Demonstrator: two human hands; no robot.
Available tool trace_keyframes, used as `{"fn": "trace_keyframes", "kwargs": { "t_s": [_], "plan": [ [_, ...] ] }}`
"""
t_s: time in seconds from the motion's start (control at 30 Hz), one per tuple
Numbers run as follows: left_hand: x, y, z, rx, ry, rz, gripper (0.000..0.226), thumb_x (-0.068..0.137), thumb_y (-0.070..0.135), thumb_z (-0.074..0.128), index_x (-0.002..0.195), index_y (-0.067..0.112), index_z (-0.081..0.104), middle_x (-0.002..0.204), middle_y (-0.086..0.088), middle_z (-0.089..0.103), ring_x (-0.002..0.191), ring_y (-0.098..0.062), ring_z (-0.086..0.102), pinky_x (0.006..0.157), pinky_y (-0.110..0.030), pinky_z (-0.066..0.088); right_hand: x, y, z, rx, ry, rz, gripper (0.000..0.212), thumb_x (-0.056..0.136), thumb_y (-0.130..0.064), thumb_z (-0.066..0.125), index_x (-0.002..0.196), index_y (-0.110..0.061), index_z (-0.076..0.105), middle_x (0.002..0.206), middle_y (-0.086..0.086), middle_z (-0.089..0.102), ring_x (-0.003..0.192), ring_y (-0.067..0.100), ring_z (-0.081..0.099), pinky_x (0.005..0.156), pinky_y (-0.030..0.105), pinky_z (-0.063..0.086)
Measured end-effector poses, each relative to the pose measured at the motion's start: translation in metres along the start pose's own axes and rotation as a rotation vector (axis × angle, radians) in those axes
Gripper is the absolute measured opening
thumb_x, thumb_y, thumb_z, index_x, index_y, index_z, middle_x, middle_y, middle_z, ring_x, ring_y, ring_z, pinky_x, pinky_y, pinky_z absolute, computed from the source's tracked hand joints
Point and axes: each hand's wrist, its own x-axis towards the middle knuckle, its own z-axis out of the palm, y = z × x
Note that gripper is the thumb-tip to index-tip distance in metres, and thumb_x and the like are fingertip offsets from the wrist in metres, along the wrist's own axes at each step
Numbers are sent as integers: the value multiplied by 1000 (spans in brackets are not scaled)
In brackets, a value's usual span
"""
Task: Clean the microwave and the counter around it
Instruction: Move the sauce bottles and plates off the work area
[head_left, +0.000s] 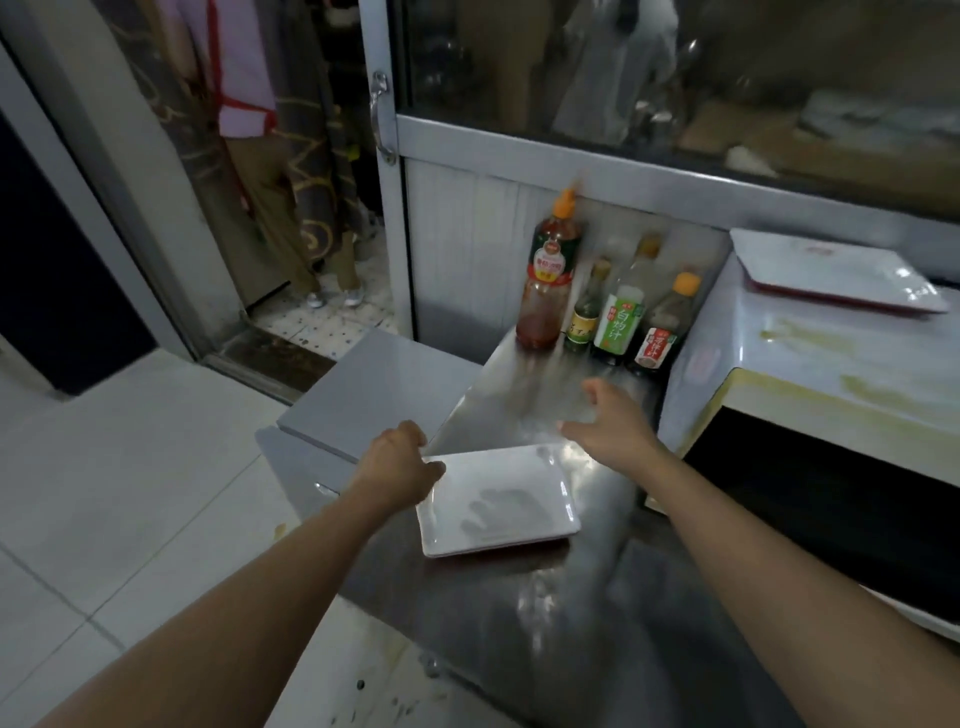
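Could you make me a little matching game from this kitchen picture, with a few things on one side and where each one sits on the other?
Things:
1. white tray
2. white plate
3. sauce bottles
4. left hand

Places:
A. at the back of the counter, against the wall panel
B. on top of the microwave
C. on the steel counter, left of the microwave
D. at the plate's left edge

Pairs: 1-B, 2-C, 3-A, 4-D
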Motion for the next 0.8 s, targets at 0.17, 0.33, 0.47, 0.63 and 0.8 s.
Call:
{"fn": "trace_keyframes", "kwargs": {
  "t_s": [0.17, 0.33, 0.47, 0.63, 0.8],
  "plan": [
    [-1, 44, -30, 23, 10, 167, 47, 84, 33, 66, 124, 17, 49, 123, -8, 57, 109, -25, 57, 91, -34, 48, -27, -26, -48, -9, 113, -59, 71, 78, -30, 73, 138, -10, 39, 140, 12, 43, 130, 27, 41, 107, 36, 37],
    [-3, 96, -51, 46, 16, 329, 46, 84, 35, 65, 122, 14, 51, 119, -6, 61, 101, -22, 57, 80, -28, 43, -47, -32, -101, -42, 256, -44, 61, 78, -30, 71, 130, -11, 46, 131, 12, 49, 123, 29, 45, 100, 36, 41],
    [-4, 146, -56, 65, 13, 451, 30, 84, 31, 64, 106, 13, 54, 112, -10, 63, 100, -26, 59, 73, -26, 39, -54, -17, -146, -44, 326, 5, 63, 80, -29, 70, 133, -11, 41, 134, 13, 43, 128, 29, 38, 102, 36, 37],
    [-1, 211, -46, 57, 7, 546, 34, 84, 30, 64, 112, 14, 53, 111, -9, 63, 95, -24, 58, 72, -25, 39, -49, 19, -198, -36, 393, 94, 68, 82, -31, 68, 139, -13, 35, 142, 7, 39, 134, 25, 30, 104, 33, 33],
    [12, 277, -27, 9, -22, 567, 33, 86, 32, 62, 112, 13, 55, 110, -9, 63, 101, -26, 59, 82, -32, 46, -26, 64, -239, -41, 421, 193, 68, 84, -33, 66, 140, -12, 33, 141, 11, 36, 135, 28, 28, 103, 34, 33]
  ]
}}
